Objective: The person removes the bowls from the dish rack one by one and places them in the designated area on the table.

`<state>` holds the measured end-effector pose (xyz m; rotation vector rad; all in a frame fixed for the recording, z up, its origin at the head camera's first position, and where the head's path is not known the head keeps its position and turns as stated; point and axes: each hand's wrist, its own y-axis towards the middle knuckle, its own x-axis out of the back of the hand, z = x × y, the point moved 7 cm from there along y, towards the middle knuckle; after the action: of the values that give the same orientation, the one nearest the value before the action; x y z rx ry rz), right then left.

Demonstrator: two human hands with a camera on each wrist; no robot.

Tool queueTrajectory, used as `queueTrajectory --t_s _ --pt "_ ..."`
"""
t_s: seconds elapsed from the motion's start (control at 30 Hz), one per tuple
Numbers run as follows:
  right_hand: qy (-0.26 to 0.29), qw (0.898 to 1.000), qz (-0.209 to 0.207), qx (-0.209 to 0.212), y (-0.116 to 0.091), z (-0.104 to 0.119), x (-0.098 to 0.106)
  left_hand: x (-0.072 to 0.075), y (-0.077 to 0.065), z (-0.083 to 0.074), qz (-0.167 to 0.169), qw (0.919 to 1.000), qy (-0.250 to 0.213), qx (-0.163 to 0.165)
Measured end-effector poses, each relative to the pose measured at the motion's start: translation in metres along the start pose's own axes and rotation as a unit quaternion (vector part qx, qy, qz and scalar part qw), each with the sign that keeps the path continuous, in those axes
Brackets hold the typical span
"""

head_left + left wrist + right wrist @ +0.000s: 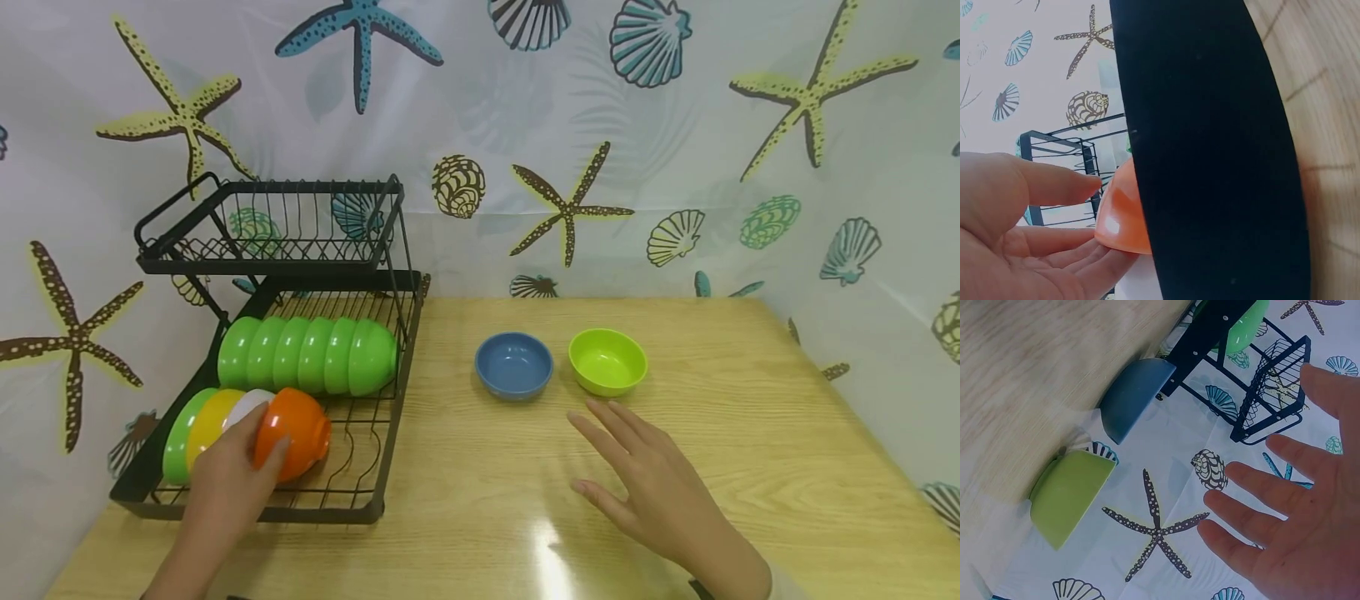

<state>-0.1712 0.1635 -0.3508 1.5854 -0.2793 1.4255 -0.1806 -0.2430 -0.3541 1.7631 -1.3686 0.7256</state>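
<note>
My left hand is at the lower tier of the black dish rack, holding an orange bowl at the front end of a row of bowls on edge. In the left wrist view, thumb and fingers lie on two sides of this bowl, partly hidden by a black bar. Just behind it in the row are a white bowl, a yellow bowl and a green bowl. My right hand hovers over the table with fingers spread and nothing in it, nearest the lime-green bowl.
A blue bowl stands upright beside the lime-green one on the wooden table. Several green bowls line the rack's back row. Above them juts the rack's upper wire basket. A patterned curtain hangs behind.
</note>
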Motion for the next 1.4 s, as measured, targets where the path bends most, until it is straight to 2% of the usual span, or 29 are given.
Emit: queueTrajectory --t_s 0.1,0.2,0.3,0.47,0.57,0.8,1.27,1.4 --pt "0.001 1.000 0.001 0.002 0.000 0.000 -0.001 -0.003 0.001 0.004 0.024 0.9996 -0.010 0.009" --pt "0.000 1.000 0.003 0.001 0.000 0.000 -0.001 -0.007 0.001 0.011 0.051 0.9976 -0.039 0.026" --pt "-0.001 1.000 0.007 -0.001 0.000 0.000 -0.002 -0.011 0.001 0.020 0.091 0.9910 -0.079 0.058" --pt "-0.003 1.000 0.012 -0.003 -0.001 0.000 -0.002 -0.015 0.003 0.031 0.130 0.9767 -0.126 0.115" --pt "-0.004 1.000 0.012 -0.002 0.000 0.000 -0.002 -0.016 0.003 0.034 0.136 0.9703 -0.143 0.139" --pt "-0.004 1.000 0.010 0.000 0.000 0.001 -0.003 -0.016 0.002 0.037 0.135 0.9655 -0.163 0.151" --pt "-0.010 0.999 0.032 -0.015 0.000 0.001 -0.007 -0.017 0.004 0.036 0.137 0.9626 -0.177 0.153" --pt "-0.010 0.999 0.036 -0.017 0.000 0.002 -0.009 -0.015 0.004 0.031 0.127 0.9668 -0.172 0.140"
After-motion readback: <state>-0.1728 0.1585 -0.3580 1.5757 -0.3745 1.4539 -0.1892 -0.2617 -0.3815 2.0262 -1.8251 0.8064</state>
